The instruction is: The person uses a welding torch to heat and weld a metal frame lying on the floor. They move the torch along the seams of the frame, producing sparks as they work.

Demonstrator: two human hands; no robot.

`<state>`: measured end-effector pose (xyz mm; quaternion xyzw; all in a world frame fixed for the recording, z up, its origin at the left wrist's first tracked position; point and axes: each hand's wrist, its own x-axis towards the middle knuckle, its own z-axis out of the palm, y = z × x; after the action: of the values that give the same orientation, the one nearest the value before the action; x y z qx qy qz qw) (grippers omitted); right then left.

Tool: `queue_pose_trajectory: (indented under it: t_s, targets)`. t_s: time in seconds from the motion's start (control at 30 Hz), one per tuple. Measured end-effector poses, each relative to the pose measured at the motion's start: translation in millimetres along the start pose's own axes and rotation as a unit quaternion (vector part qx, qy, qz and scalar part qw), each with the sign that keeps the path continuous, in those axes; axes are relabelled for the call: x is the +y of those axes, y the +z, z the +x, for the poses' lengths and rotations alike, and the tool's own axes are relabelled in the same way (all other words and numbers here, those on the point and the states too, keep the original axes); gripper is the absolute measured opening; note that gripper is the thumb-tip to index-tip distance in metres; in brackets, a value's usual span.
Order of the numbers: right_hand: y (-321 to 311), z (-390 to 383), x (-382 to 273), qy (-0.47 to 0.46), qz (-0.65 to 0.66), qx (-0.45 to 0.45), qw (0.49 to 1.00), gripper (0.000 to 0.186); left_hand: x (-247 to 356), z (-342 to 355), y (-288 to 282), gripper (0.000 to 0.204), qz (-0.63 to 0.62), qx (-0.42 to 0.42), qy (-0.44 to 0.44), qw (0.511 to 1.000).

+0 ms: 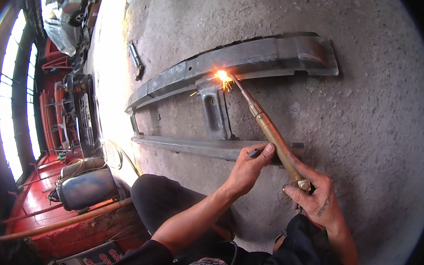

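My right hand (316,198) is wrapped round the valve end of a brass gas torch (274,136). The torch slants up and left, its tip at a bright orange flame with sparks (223,75). That flame meets the joint between a long curved grey metal beam (238,58) and a short ribbed bracket (214,114). My left hand (250,169) is closed beside the torch body, a small dark cylindrical piece (254,153) between its fingers; its kind is unclear. Behind the left hand runs a straight metal bar (191,146), joined to the bracket's lower end.
A dark metal cylinder with a narrower end (136,60) lies on the concrete floor (372,120) beyond the beam. At left are a grey tank (88,188), a coiled hose (115,154), a rusty pipe (65,220) and car parts (85,115). My bent knee (159,198) is near the bar.
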<state>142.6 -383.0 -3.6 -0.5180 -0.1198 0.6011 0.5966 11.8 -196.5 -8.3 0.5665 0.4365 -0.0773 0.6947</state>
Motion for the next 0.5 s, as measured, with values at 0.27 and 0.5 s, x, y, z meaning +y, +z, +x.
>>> queue_pose_trajectory:
  t_s: [0.27, 0.5]
  targets:
    - [0, 2, 10, -0.033, -0.01, -0.002, 0.999, 0.068, -6, 2, -7, 0.048, 0.04, -0.007, -0.003, 0.999]
    - [0, 1, 5, -0.003, -0.026, 0.0, 1.0, 0.069, -1, 1, 2, 0.05, 0.041, 0.031, -0.018, 0.999]
